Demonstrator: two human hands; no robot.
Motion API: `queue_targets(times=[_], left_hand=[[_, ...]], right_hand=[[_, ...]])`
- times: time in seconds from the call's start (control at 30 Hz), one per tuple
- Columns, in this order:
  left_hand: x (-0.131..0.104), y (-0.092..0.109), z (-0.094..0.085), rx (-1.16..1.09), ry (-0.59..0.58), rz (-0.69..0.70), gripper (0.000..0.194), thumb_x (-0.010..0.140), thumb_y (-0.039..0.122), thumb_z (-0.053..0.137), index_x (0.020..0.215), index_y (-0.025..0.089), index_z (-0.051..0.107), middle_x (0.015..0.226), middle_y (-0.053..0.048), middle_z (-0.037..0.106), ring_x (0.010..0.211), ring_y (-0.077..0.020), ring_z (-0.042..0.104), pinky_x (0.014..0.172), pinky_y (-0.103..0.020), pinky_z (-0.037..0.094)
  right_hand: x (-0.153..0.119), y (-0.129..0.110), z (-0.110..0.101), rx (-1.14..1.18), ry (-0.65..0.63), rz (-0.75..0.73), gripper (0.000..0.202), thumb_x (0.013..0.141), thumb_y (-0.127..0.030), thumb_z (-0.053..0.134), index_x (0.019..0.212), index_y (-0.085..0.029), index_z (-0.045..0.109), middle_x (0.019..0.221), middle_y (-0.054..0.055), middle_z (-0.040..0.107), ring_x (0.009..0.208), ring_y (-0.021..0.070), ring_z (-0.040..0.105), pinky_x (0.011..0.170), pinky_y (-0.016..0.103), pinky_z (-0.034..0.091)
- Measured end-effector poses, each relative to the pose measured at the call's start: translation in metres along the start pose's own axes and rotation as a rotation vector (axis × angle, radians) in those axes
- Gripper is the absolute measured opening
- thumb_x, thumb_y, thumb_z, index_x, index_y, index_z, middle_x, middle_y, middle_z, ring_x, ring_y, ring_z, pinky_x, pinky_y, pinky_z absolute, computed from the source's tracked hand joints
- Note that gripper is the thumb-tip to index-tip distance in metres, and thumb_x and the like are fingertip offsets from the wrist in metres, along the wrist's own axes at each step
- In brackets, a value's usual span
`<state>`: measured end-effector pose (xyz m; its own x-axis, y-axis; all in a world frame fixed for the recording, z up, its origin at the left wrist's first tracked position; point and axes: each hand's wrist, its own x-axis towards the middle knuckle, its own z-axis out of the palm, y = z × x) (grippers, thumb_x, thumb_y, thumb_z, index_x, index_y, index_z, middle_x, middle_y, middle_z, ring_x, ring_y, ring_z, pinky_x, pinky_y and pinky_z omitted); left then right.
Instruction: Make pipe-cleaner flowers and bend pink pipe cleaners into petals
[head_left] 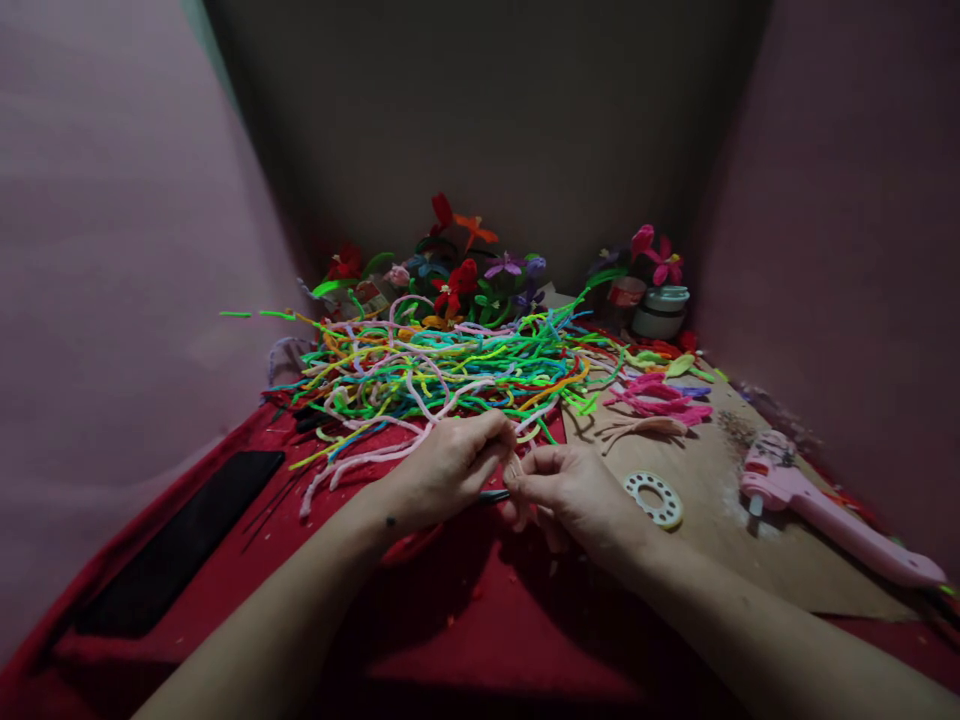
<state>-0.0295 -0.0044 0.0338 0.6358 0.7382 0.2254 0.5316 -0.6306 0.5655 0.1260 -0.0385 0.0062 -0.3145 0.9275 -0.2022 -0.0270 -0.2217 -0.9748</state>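
Over the red cloth, my left hand (457,460) and my right hand (574,490) meet fingertip to fingertip. Both are closed in a pinch around a small pale pipe cleaner (514,470), mostly hidden by the fingers. Under my left hand a narrow grey strip (493,496) shows; I cannot tell whether it is held. Just beyond my hands spreads a tangled heap of coloured pipe cleaners (465,365). A white disc with holes (653,500) lies on brown cardboard (720,520), right of my right hand.
A pink glue gun (832,510) rests on the cardboard's right side, near bent pink pipe cleaners (656,400) and beige ones (645,430). A black flat object (184,540) lies at left. Pipe-cleaner flowers (457,285) and a lidded jar (660,312) stand behind.
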Motion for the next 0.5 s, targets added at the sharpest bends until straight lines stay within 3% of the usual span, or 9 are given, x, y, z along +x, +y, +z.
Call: queue_targets(times=[0.2,0.3,0.5], left_hand=[[-0.004,0.001,-0.01,0.12,-0.135,0.084,0.024,0.08,0.009,0.039,0.094,0.019,0.056,0.083,-0.001,0.062,0.073,-0.0112,0.054,0.065,-0.019,0.036],[-0.006,0.003,-0.015,0.117,-0.217,0.112,0.026,0.074,0.003,0.042,0.087,0.018,0.058,0.08,0.0,0.062,0.072,-0.0104,0.054,0.064,-0.018,0.036],[-0.005,0.008,-0.014,0.071,-0.157,0.051,0.02,0.072,0.006,0.043,0.078,0.016,0.059,0.071,0.0,0.061,0.064,-0.0089,0.052,0.06,-0.018,0.036]], right_hand=[[0.0,0.003,0.001,-0.052,-0.059,0.044,0.01,0.063,-0.016,0.051,0.054,-0.015,0.056,0.05,-0.001,0.061,0.025,0.0047,0.038,0.025,0.017,0.028],[-0.001,0.004,0.002,-0.058,-0.079,0.074,0.008,0.062,-0.015,0.05,0.055,-0.015,0.055,0.052,-0.001,0.062,0.026,0.005,0.039,0.025,0.016,0.027],[-0.004,0.001,0.002,0.017,-0.13,0.07,0.014,0.068,-0.024,0.055,0.057,-0.015,0.053,0.053,0.0,0.063,0.025,0.0044,0.038,0.025,0.017,0.024]])
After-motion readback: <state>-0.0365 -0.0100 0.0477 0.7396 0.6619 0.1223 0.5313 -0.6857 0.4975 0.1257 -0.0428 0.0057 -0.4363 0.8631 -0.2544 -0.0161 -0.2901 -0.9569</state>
